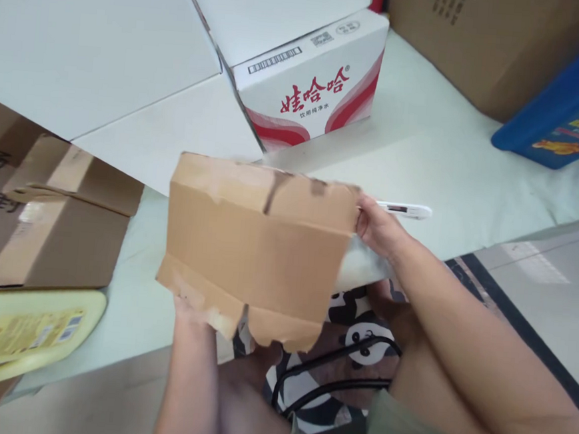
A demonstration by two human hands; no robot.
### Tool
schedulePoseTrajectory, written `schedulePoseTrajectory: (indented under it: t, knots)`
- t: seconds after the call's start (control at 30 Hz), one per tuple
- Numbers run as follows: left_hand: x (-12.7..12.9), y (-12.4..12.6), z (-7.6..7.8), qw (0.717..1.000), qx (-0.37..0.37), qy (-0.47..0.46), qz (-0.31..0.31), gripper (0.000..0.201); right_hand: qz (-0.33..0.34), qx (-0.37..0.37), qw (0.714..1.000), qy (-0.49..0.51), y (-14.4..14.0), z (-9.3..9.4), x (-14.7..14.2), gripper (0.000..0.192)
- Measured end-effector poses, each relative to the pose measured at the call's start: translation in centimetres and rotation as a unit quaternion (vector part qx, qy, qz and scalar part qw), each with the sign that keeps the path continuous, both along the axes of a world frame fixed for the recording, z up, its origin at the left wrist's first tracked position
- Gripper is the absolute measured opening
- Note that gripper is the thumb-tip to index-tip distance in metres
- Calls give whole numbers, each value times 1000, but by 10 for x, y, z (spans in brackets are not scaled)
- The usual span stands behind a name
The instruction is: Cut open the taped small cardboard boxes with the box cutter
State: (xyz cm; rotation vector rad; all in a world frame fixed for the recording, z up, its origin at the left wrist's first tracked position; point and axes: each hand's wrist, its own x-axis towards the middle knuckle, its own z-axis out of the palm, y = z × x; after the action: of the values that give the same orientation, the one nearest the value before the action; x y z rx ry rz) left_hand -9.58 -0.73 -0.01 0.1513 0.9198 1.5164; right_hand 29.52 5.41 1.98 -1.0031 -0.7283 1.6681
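Observation:
A flattened brown cardboard piece with creased flaps and torn edges is held up, tilted, above the front of the table. My right hand pinches its right edge, fingers closed on it. At the lower left, my left hand grips the cardboard from below, its fingers mostly hidden behind it. Just beyond my right hand is a slim white object with a dark slot, perhaps a utility knife; whether it lies on the table or touches the hand, I cannot tell.
White cartons and a white-and-red water carton stand at the back of the pale green tablecloth. Brown boxes are on both sides. A yellow-green bottle lies left; a blue container sits right. A panda-print bag hangs below.

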Motion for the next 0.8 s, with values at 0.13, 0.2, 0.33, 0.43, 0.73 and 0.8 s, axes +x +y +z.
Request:
schedulePoseTrajectory:
  t: [0.13,0.2,0.33,0.43,0.73,0.8]
  knots:
    - [6,17,3,997,-3,55,58,32,118,22,993,16,-8,-9,-11,69]
    - [14,20,5,994,3,96,45,31,138,29,990,5,-15,-10,-21,66]
    - [28,15,17,981,52,169,82,37,70,-8,996,-52,-20,-9,-38,50]
    - [31,11,31,974,114,163,107,49,2,-16,994,-105,-16,-12,-42,43]
    - [37,25,37,970,131,143,147,45,45,22,979,-198,-35,-1,-57,50]
    - [36,25,36,980,103,102,140,44,-21,-11,985,-168,-44,17,-53,44]
